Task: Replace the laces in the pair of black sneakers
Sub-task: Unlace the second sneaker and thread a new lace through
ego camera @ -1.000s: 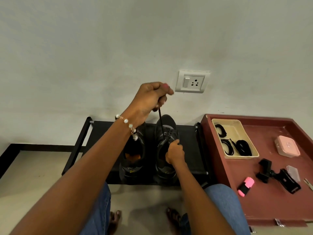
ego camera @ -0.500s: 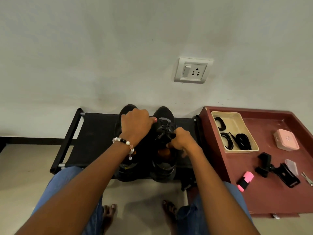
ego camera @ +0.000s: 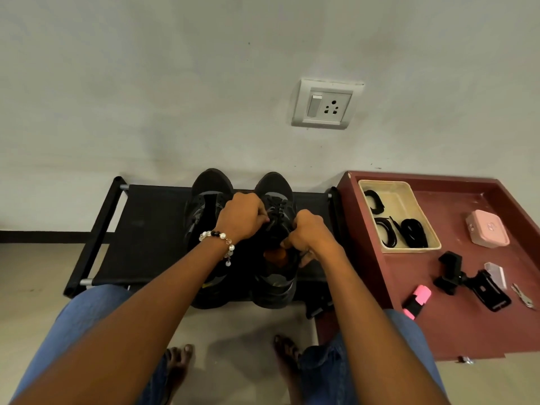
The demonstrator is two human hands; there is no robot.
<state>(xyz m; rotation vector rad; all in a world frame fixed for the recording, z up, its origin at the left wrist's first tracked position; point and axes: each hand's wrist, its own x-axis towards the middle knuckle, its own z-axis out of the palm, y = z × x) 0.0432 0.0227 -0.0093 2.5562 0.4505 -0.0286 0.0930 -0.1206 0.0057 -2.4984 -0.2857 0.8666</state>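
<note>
Both forearms reach forward. The left hand (ego camera: 242,216) and right hand (ego camera: 309,232) sit close together with fingers curled, knuckles up; a beaded bracelet (ego camera: 219,240) circles the left wrist.

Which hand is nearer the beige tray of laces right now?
Right. The right hand is on the right sneaker, closest to the beige tray; the left hand sits farther left, between the sneakers.

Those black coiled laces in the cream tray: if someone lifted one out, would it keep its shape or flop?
Probably flop: the coiled laces lie in loose loops in the cream tray, so a lifted coil would likely uncurl and dangle. They look thin, so probably light. One loose end sticks out between the coils, so neighbours might snag and come along.
</note>
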